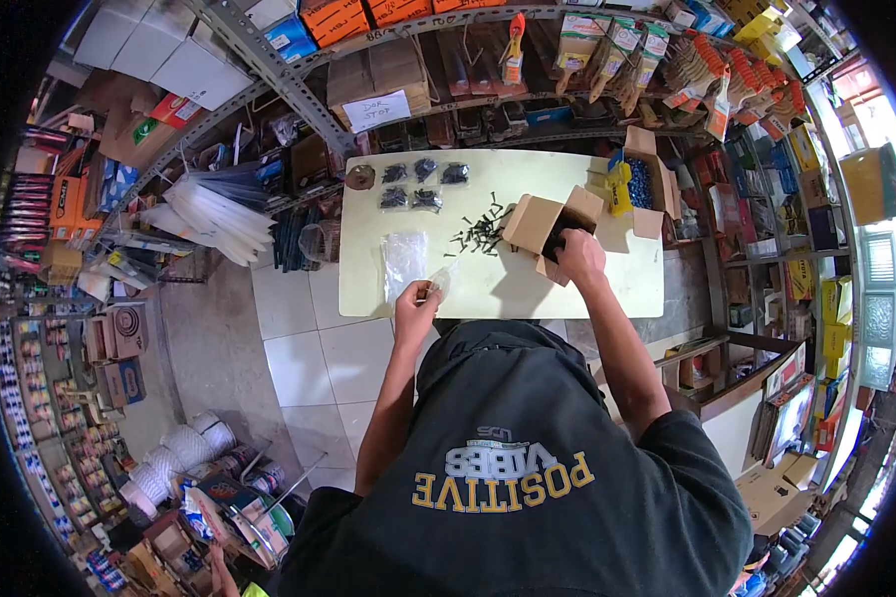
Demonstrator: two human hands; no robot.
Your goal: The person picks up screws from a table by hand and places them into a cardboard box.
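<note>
My left hand (417,304) pinches a small clear plastic bag (443,279) near the table's front edge. Just beyond it lies a stack of flat clear plastic bags (404,261). Reaching into an open cardboard box (532,222) is my right hand (582,257); its fingertips are hidden among dark contents, so I cannot tell whether they grip anything. A loose pile of black screws (481,233) lies left of the box. Several filled bags of dark screws (425,170) sit in two rows at the back left of the pale table (366,291).
A second open cardboard box (664,183) holds blue small parts at the table's back right, with a yellow box (620,188) against it. A round brown object (360,177) lies at the back left corner. Loaded metal shelves (321,112) surround the table. Another person's arm (222,571) shows at lower left.
</note>
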